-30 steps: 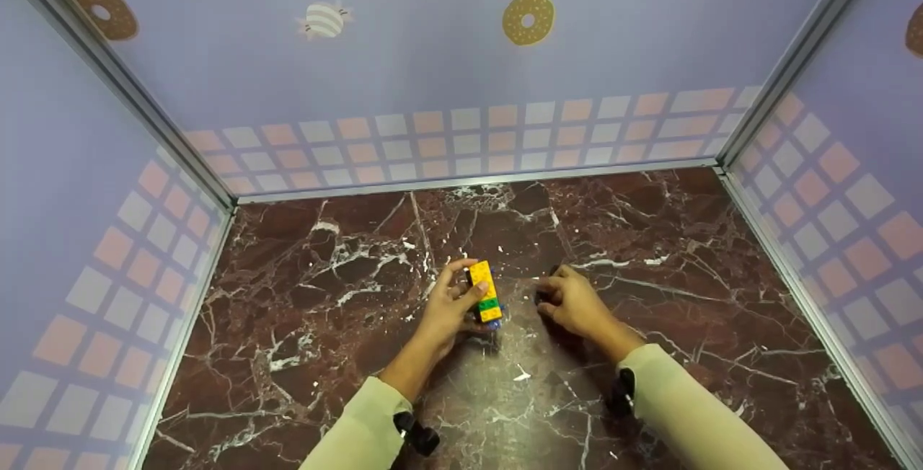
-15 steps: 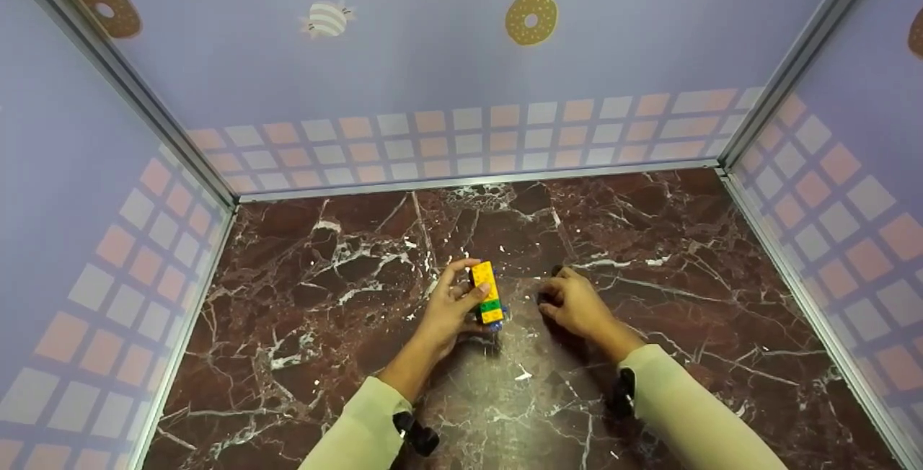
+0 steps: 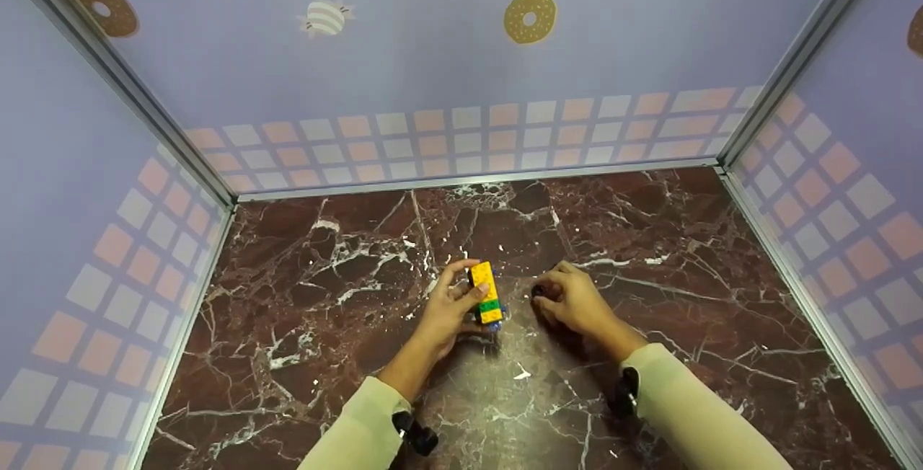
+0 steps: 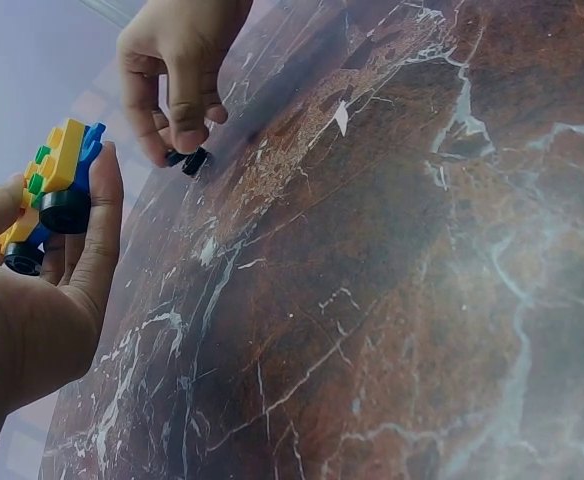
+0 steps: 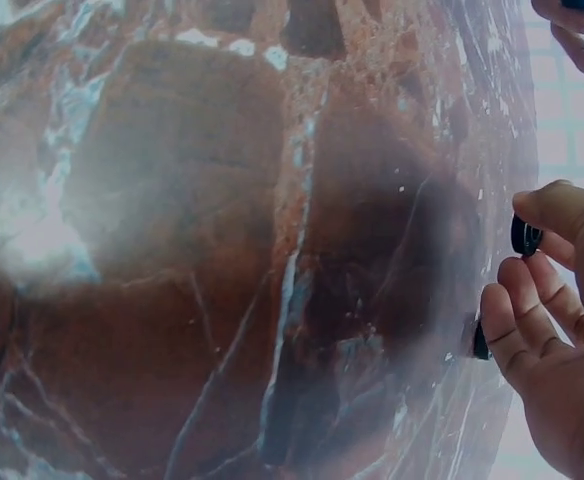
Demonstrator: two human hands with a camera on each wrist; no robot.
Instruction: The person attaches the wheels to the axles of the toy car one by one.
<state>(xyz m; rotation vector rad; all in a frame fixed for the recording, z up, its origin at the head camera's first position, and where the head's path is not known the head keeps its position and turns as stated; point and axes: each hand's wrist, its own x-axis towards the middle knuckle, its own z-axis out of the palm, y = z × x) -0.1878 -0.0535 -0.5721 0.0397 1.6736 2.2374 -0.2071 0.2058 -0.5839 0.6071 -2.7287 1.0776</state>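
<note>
My left hand [image 3: 443,313] grips a toy car [image 3: 487,275] of yellow, green and blue building bricks, thumb on its top. Two black wheels show on one side of the car in the left wrist view, the nearer wheel [image 4: 64,212] beside my fingers. To the right, my right hand [image 3: 579,302] is low over the table and pinches a loose black wheel [image 5: 525,237] between thumb and fingers. Another dark wheel [image 5: 481,341] is partly hidden behind the other fingers in the right wrist view. The two hands are apart.
The dark red marbled tabletop [image 3: 346,383] carries white veins and specks. A purple back wall [image 3: 425,59] and side panels enclose it on three sides, with metal strips along the edges. Black straps with small devices [image 3: 416,434] sit at both wrists.
My right hand has shifted slightly, and the black wheel shows more clearly at its fingertips. My left hand and the toy car have stayed nearly still.
</note>
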